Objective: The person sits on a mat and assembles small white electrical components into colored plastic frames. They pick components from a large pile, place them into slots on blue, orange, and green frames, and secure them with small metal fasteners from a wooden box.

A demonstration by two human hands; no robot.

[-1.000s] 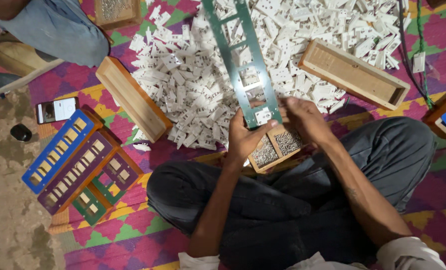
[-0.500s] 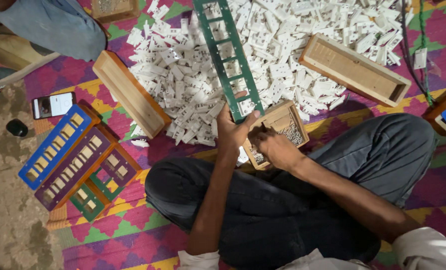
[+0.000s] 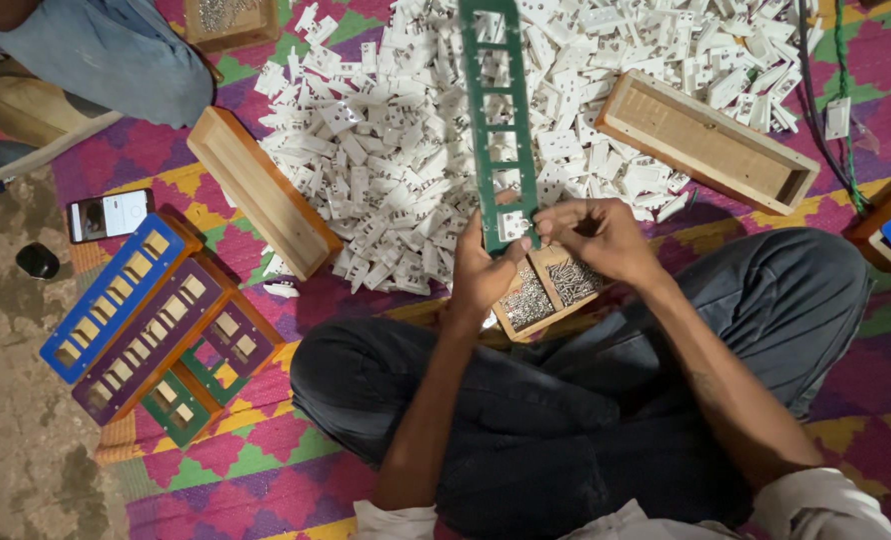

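A long green frame with rectangular windows point(image 3: 501, 120) is held at its near end, over the edge of the white heap, with its far end reaching up across the pile of white plastic switch parts point(image 3: 406, 170). The left hand point(image 3: 484, 275) is closed on the frame's lower left edge, while the right hand point(image 3: 596, 235) is pinched at its lower right corner; what, if anything, is held in those fingertips cannot be told. Just below, a small wooden tray of metal screws point(image 3: 551, 290) is propped against the crossed legs. Since the frame is gripped at one end only, it could be tipped sideways, and a white part seated in its lowest window could be knocked loose. The tilted tray could be nudged by a wrist and screws spilled onto the patterned mat point(image 3: 266, 460).
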